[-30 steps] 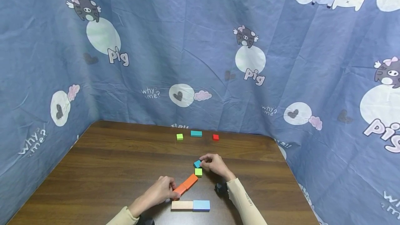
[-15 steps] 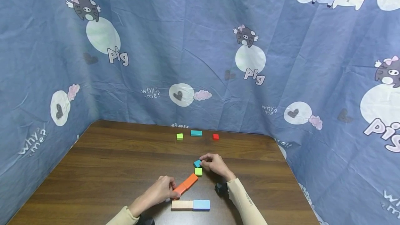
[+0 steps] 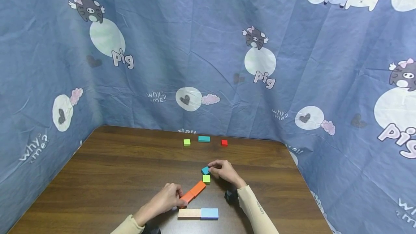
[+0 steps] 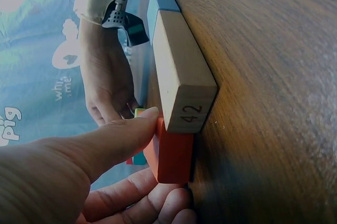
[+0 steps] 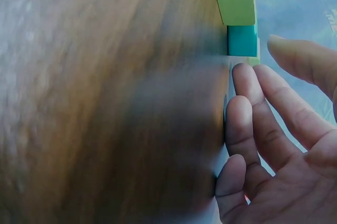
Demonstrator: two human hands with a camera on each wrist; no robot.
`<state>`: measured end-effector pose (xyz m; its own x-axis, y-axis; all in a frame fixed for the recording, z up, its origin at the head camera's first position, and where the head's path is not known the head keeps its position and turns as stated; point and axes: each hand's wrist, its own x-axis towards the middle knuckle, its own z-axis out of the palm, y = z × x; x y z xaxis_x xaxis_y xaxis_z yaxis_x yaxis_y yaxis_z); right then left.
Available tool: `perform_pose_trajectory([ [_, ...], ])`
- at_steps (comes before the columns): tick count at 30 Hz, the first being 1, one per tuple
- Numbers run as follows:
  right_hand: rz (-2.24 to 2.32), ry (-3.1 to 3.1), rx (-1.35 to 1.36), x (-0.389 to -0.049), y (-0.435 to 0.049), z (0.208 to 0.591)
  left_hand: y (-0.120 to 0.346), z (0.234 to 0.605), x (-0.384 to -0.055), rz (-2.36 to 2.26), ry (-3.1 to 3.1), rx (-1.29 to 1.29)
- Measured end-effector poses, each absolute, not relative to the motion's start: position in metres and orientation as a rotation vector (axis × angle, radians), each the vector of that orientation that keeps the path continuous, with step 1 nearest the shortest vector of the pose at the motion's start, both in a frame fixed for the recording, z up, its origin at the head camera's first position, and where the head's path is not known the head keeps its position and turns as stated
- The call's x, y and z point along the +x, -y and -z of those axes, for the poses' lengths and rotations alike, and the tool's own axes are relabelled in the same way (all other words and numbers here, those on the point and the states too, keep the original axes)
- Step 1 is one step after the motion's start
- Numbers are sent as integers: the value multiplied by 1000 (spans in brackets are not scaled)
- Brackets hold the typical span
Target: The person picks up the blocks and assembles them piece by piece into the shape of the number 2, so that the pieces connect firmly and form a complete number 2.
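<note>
Seeing two front blocks (image 3: 189,213) end to end on the table (image 3: 97,180). Catching a slanting pair of blocks (image 3: 198,189) behind, leading rightward from the left hand (image 3: 167,195) to a near cube (image 3: 206,178), then a far cube (image 3: 204,170) beside the right hand (image 3: 225,171). Spotting three more blocks (image 3: 204,139) across the back, before the curtain (image 3: 214,71).

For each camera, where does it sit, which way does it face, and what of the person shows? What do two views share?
Head: on the head, facing forward and down at the brown wooden table; left hand, right hand and cream sleeves show.
Left wrist: on that wrist, facing the orange rectangular block; left hand, right hand beyond.
Right wrist: on that wrist, facing the teal rectangular block; right hand only.
Head and left wrist share the beige rectangular wooden block.
</note>
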<state>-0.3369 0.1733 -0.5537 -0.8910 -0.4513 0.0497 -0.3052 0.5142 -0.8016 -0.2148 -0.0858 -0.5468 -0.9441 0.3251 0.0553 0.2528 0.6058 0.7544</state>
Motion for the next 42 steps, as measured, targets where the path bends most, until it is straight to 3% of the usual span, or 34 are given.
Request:
perform_pose_trajectory([
  [15, 1349, -2562, -654, -344, -184, 551, 86, 546, -216, -1244, -2742, 482],
  [23, 1456, -2473, -616, -331, -186, 523, 86, 545, -216, -1223, -2754, 467],
  [30, 1620, -2464, -406, -356, -196, 553, 86, 546, -217, -1218, -2768, 480],
  [42, 1880, -2497, -16, -367, -199, 560, 86, 546, -216, -1232, -2746, 462],
])
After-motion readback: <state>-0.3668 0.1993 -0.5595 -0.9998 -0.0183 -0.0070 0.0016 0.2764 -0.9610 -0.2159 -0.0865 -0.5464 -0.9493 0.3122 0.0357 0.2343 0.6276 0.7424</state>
